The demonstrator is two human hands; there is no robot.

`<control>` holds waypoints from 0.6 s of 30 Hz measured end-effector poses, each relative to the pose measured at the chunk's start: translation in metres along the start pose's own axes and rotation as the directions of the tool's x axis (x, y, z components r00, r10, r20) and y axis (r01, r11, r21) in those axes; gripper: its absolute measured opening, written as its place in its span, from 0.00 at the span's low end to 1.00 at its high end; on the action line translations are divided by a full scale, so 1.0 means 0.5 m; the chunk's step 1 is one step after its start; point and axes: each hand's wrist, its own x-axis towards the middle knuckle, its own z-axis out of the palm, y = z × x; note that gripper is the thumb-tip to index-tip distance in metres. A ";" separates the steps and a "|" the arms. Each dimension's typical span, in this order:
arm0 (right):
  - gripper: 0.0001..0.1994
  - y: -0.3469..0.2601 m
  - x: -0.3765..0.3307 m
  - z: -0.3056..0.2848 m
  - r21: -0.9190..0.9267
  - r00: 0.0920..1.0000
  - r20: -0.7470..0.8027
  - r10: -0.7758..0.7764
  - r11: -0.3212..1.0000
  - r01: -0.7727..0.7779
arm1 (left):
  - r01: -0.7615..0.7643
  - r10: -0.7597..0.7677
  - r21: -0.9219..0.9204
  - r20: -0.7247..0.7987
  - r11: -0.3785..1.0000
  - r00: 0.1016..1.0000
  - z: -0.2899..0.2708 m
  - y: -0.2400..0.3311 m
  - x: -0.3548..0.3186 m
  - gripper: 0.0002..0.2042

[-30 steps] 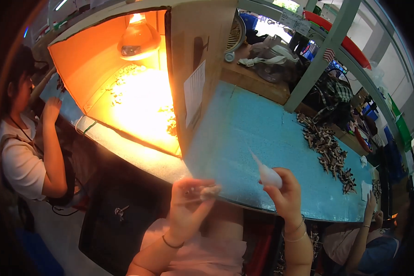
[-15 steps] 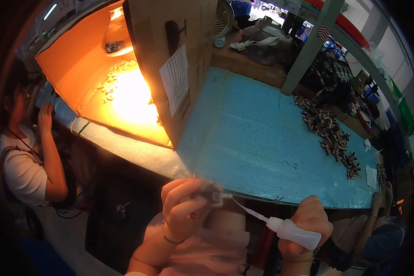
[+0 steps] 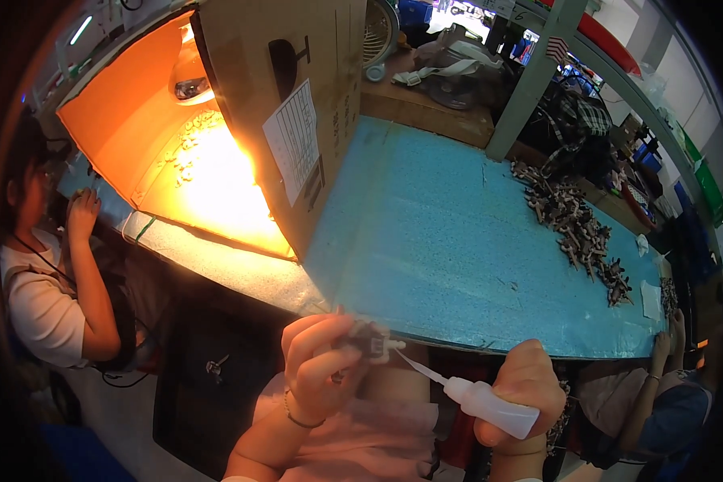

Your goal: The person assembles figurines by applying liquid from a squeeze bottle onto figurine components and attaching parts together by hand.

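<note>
Squeeze bottle (image 3: pixel 502 410), smooth and translucent white, lies tilted in the right hand (image 3: pixel 530 387), whose fingers curl around it; its thin tapered nozzle (image 3: pixel 424 369) reaches toward the left hand (image 3: pixel 317 353). That hand pinches a small grey-and-pale part (image 3: pixel 371 344) with a stubby peg; whether the nozzle tip touches it I cannot tell, and the fingers cover some of the piece. Just beyond both hands spreads a speckled blue tabletop (image 3: pixel 426 233). Past the left hand, a brown cardboard box (image 3: pixel 329 64) stands upright, its side wall blocking some of the inside, where a bulbous lamp (image 3: pixel 189 76) hangs and glare washes out the pieces beneath (image 3: pixel 194 145). Beyond the right hand lies a jumbled heap of brown-and-pale parts (image 3: pixel 574 221), hard to make out singly.
</note>
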 end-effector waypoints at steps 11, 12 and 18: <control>0.23 -0.007 0.002 -0.002 0.043 1.000 0.015 -0.008 0.999 0.008 | -0.020 0.016 -0.039 -0.096 0.999 0.995 0.005 -0.007 -0.001 0.20; 0.23 -0.007 0.001 -0.003 0.042 1.000 0.015 -0.008 0.999 0.008 | -0.017 0.013 -0.047 -0.095 0.999 0.995 0.005 -0.007 -0.001 0.20; 0.25 -0.010 -0.010 0.019 0.036 0.988 -0.152 0.010 0.999 -0.005 | 0.001 -0.006 -0.045 -0.105 0.999 0.995 0.005 -0.004 0.002 0.20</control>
